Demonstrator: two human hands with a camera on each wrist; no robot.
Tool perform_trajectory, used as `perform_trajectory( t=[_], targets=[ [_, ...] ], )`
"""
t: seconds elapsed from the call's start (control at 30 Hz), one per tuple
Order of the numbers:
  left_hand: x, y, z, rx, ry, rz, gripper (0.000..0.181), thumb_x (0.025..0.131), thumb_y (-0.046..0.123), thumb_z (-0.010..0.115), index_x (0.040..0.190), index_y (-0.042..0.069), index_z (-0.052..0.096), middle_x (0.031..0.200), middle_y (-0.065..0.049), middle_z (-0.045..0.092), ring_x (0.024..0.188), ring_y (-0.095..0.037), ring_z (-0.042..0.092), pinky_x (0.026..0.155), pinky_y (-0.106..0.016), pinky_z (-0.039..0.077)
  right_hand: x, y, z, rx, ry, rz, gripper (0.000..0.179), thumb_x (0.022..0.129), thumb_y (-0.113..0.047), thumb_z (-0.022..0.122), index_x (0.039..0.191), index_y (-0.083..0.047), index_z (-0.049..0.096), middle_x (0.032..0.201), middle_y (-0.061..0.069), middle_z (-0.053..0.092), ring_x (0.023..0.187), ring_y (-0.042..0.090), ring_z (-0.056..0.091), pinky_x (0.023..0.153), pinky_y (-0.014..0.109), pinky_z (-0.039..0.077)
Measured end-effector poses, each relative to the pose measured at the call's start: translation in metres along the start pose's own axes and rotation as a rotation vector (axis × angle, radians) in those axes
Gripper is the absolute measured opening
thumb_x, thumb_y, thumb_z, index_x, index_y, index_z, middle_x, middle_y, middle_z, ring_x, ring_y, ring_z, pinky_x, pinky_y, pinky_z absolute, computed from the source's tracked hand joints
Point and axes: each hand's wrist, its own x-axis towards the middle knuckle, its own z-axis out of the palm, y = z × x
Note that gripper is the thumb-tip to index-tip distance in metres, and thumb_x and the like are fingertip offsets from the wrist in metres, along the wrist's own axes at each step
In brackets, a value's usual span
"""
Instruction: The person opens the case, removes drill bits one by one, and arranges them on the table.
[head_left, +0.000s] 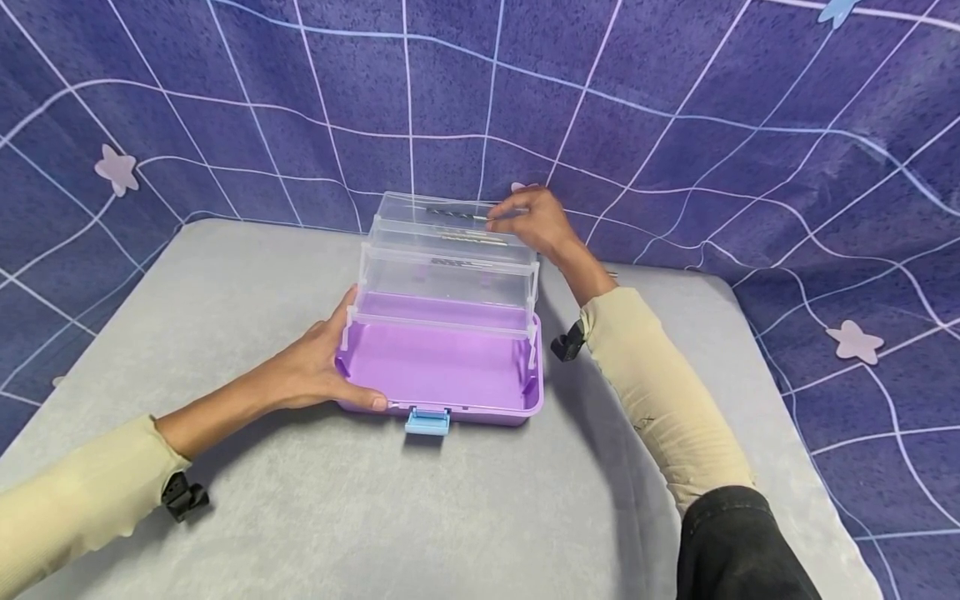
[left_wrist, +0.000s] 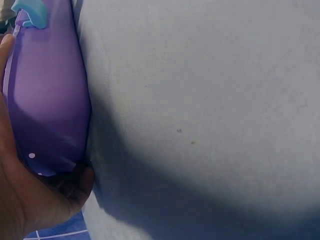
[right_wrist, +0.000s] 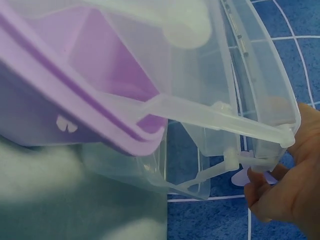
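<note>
A purple toolbox (head_left: 442,367) stands on the grey surface with its clear tiered trays (head_left: 450,279) fanned up and back. My left hand (head_left: 318,358) grips its left end, thumb along the front rim and fingers round the side. At the topmost tray, my right hand (head_left: 534,218) pinches the shank end of a dark spiral drill bit (head_left: 453,214). Several gold-coloured bits (head_left: 472,237) lie in the tier below, and small dark bits (head_left: 453,262) in the tier under that. The right wrist view shows curled fingers (right_wrist: 262,192) by the top tray's corner.
A blue latch (head_left: 427,422) hangs down at the box's front. White hinge arms (right_wrist: 215,117) join the trays along the side. A short thin piece (head_left: 612,274) lies behind the right wrist. A purple grid-patterned cloth (head_left: 637,100) rises behind the grey surface (head_left: 465,517).
</note>
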Motion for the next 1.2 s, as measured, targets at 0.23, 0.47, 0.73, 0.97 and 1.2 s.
perform_trajectory(
  t=[0.23, 0.47, 0.73, 0.97, 1.2],
  targets=[
    [0.002, -0.002, 0.000, -0.005, -0.002, 0.018, 0.170, 0.065, 0.033, 0.114, 0.182, 0.030, -0.009, 0.159, -0.018, 0.064, 0.125, -0.034, 0.076, 0.114, -0.063, 0.057, 0.002, 0.001, 0.002, -0.092, 0.019, -0.021, 0.033, 0.094, -0.022, 0.091, 0.121, -0.004, 0.086, 0.166, 0.015, 0.062, 0.159, 0.029, 0.051, 0.137, 0.040, 0.034],
    [0.005, -0.006, -0.003, -0.020, -0.014, 0.029, 0.167, 0.066, 0.031, 0.114, 0.180, 0.044, -0.008, 0.160, -0.018, 0.063, 0.125, -0.035, 0.076, 0.112, -0.063, 0.059, 0.003, -0.001, 0.003, -0.132, 0.013, -0.033, 0.028, 0.098, -0.019, 0.087, 0.120, -0.001, 0.086, 0.159, 0.018, 0.067, 0.155, 0.030, 0.053, 0.136, 0.038, 0.034],
    [0.009, -0.007, -0.006, -0.031, -0.017, 0.041, 0.166, 0.066, 0.030, 0.114, 0.180, 0.047, -0.006, 0.159, -0.018, 0.064, 0.124, -0.035, 0.076, 0.110, -0.061, 0.059, 0.002, -0.005, 0.002, -0.162, -0.023, -0.035, 0.027, 0.104, -0.016, 0.080, 0.121, 0.005, 0.084, 0.163, 0.020, 0.058, 0.160, 0.032, 0.045, 0.136, 0.041, 0.035],
    [0.009, -0.008, -0.005, -0.048, -0.019, 0.035, 0.167, 0.066, 0.029, 0.114, 0.179, 0.047, -0.007, 0.159, -0.019, 0.064, 0.124, -0.035, 0.077, 0.110, -0.061, 0.061, -0.002, -0.001, -0.002, -0.064, -0.014, -0.028, 0.026, 0.106, -0.014, 0.077, 0.119, 0.007, 0.083, 0.167, 0.016, 0.056, 0.162, 0.029, 0.043, 0.137, 0.040, 0.035],
    [0.009, -0.008, -0.005, -0.021, -0.015, 0.029, 0.168, 0.066, 0.031, 0.114, 0.181, 0.041, -0.009, 0.159, -0.018, 0.064, 0.124, -0.034, 0.077, 0.114, -0.063, 0.057, -0.010, 0.002, -0.012, -0.019, 0.018, -0.067, 0.023, 0.107, -0.014, 0.075, 0.118, 0.005, 0.082, 0.164, 0.014, 0.062, 0.159, 0.029, 0.049, 0.136, 0.039, 0.034]
  ],
)
